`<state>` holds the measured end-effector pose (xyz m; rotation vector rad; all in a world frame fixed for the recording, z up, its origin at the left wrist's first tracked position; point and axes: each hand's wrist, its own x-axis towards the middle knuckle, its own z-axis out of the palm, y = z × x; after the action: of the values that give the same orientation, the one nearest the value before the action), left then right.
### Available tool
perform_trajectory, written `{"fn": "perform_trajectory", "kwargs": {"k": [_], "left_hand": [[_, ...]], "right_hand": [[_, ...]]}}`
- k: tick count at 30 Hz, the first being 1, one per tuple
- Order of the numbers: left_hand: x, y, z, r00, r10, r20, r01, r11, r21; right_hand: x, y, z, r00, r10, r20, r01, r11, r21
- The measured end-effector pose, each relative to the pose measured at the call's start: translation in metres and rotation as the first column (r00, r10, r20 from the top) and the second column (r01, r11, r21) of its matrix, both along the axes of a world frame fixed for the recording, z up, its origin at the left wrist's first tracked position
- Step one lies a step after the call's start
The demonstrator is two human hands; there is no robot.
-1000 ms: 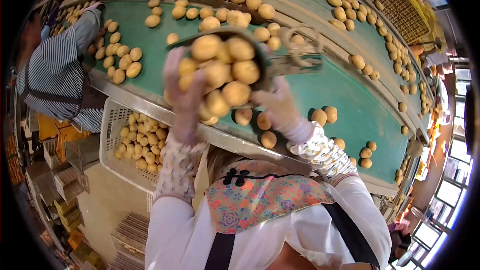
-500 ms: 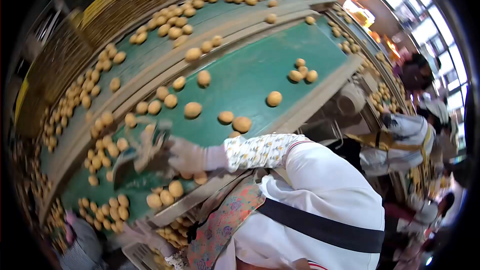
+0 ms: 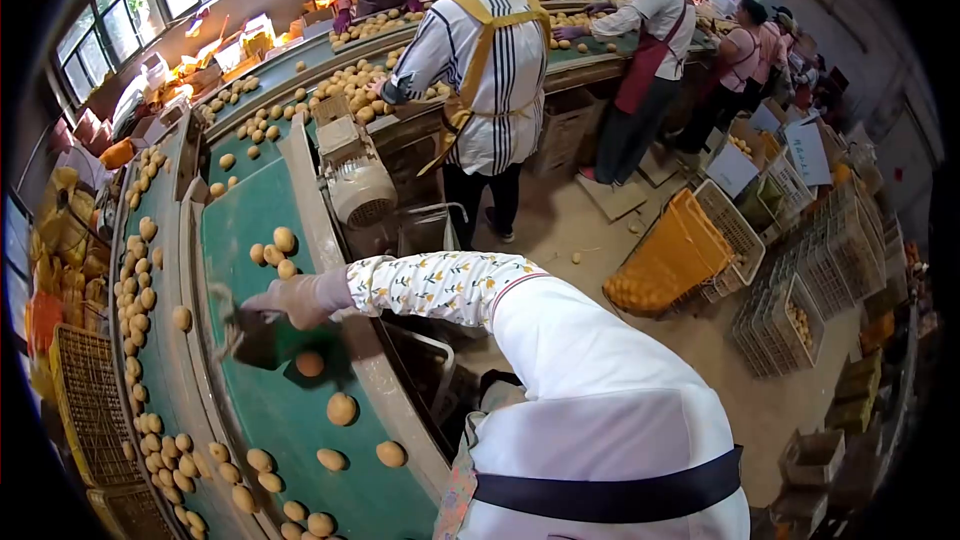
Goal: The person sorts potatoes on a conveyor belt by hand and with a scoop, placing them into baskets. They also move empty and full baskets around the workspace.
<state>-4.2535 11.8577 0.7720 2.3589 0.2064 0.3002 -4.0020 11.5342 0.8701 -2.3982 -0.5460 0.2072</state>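
Note:
My right hand point(image 3: 292, 302), in a pale pinkish glove below a floral sleeve, reaches left over the green conveyor belt point(image 3: 255, 215). Its fingers are closed on a dark flat tool point(image 3: 262, 338) with a ragged brown edge; motion blurs it, and its exact kind cannot be made out. Beside the tool lies a shaded potato point(image 3: 310, 364). Another potato point(image 3: 342, 409) is just below that, and a small cluster of potatoes point(image 3: 284, 240) rests above the hand. My left hand is out of view.
A second belt of potatoes point(image 3: 135, 305) runs along the left. Co-workers stand along the belts ahead, the nearest in a striped shirt point(image 3: 510, 70). A motor point(image 3: 360, 185) juts from the belt frame. An orange sack point(image 3: 675, 255) and stacked crates point(image 3: 790, 315) stand right.
My view has swung toward the co-workers and the floor. The right hand still grips the dark tool, now by fewer potatoes. My left hand, low in the earlier frame, has left view.

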Motion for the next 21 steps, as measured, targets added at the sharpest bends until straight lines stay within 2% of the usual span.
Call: {"fn": "perform_trajectory", "kwargs": {"k": [1, 4, 5, 6, 7, 8, 9, 11, 12, 13, 14, 15, 16, 17, 19, 21], "left_hand": [[-0.004, 0.004, -0.004, 1.000, 0.000, 0.004, 0.000, 1.000, -0.013], [-0.022, 0.019, -0.010, 1.000, 0.013, 0.027, -0.012, 0.999, -0.046], [-0.029, 0.026, -0.015, 0.999, 0.023, 0.038, -0.021, 0.998, -0.057], [-0.036, 0.032, -0.015, 0.998, 0.037, 0.049, -0.034, 0.997, -0.063], [-0.045, 0.038, -0.017, 0.997, 0.057, 0.058, -0.053, 0.996, -0.068], [-0.055, 0.046, -0.020, 0.995, 0.080, 0.064, -0.076, 0.994, -0.074], [-0.065, 0.052, -0.024, 0.992, 0.109, 0.068, -0.104, 0.991, -0.082], [-0.085, 0.067, -0.034, 0.983, 0.170, 0.064, -0.163, 0.982, -0.097], [-0.096, 0.075, -0.039, 0.978, 0.197, 0.061, -0.190, 0.976, -0.104], [-0.106, 0.080, -0.042, 0.973, 0.221, 0.061, -0.215, 0.971, -0.104], [-0.117, 0.086, -0.045, 0.965, 0.255, 0.060, -0.247, 0.962, -0.112], [-0.127, 0.094, -0.049, 0.954, 0.295, 0.057, -0.287, 0.950, -0.120], [-0.138, 0.099, -0.053, 0.944, 0.327, 0.055, -0.318, 0.940, -0.123], [-0.151, 0.106, -0.056, 0.928, 0.370, 0.052, -0.361, 0.924, -0.130], [-0.172, 0.119, -0.063, 0.887, 0.459, 0.046, -0.450, 0.883, -0.134], [-0.201, 0.132, -0.070, 0.828, 0.557, 0.060, -0.545, 0.826, -0.145]], "right_hand": [[-0.025, 0.018, 0.027, 0.995, 0.071, -0.071, -0.079, 0.989, -0.122], [-0.034, 0.066, 0.042, 0.999, 0.034, 0.004, -0.031, 0.955, -0.295], [-0.020, 0.065, 0.041, 0.977, 0.070, -0.201, -0.105, 0.980, -0.169], [-0.007, 0.059, 0.029, 0.873, 0.039, -0.485, -0.011, 0.998, 0.060], [0.005, 0.057, -0.008, 0.909, 0.261, -0.324, -0.309, 0.945, -0.106], [0.016, 0.056, -0.043, 0.861, 0.488, -0.140, -0.507, 0.813, -0.287], [0.002, 0.060, -0.077, 0.746, 0.660, -0.081, -0.640, 0.680, -0.358], [-0.028, 0.069, -0.143, 0.409, 0.911, 0.060, -0.781, 0.383, -0.493], [-0.066, 0.094, -0.185, 0.450, 0.892, 0.050, -0.806, 0.429, -0.408], [-0.120, 0.127, -0.181, 0.588, 0.759, -0.279, -0.803, 0.590, -0.087], [-0.175, 0.161, -0.174, 0.503, 0.527, -0.686, -0.341, 0.850, 0.403], [-0.230, 0.194, -0.168, 0.373, 0.370, -0.851, 0.163, 0.877, 0.453], [-0.262, 0.228, -0.166, 0.368, 0.442, -0.818, 0.048, 0.870, 0.491], [-0.285, 0.254, -0.178, 0.330, 0.486, -0.809, 0.048, 0.847, 0.529], [-0.313, 0.305, -0.194, 0.296, 0.507, -0.809, 0.063, 0.835, 0.547], [-0.338, 0.339, -0.199, 0.215, 0.479, -0.851, 0.180, 0.837, 0.516]]}}
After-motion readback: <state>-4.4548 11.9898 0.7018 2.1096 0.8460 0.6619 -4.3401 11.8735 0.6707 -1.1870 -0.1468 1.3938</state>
